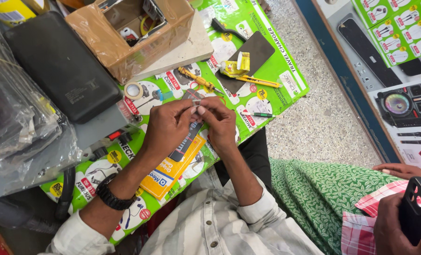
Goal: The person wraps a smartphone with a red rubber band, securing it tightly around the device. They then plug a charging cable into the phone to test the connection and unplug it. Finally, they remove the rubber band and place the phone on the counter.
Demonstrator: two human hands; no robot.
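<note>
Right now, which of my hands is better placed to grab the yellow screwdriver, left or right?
Probably the right hand. Both pinch a small clear piece, but the yellow screwdriver lies just beyond the fingertips with its tip pointing right. The left hand sits slightly farther back.

Small phone-accessory repair shop, counter (271, 89) lined with green product posters, screwdriver (198, 79), tape roll (134, 90), black power bank (62, 66), speaker advertisements (404, 101) alongside

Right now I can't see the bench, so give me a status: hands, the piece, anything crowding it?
Left hand and right hand both pinching a small silvery piece. Dark phone under the fingers. Yellow screwdriver and tape roll close by.
</note>
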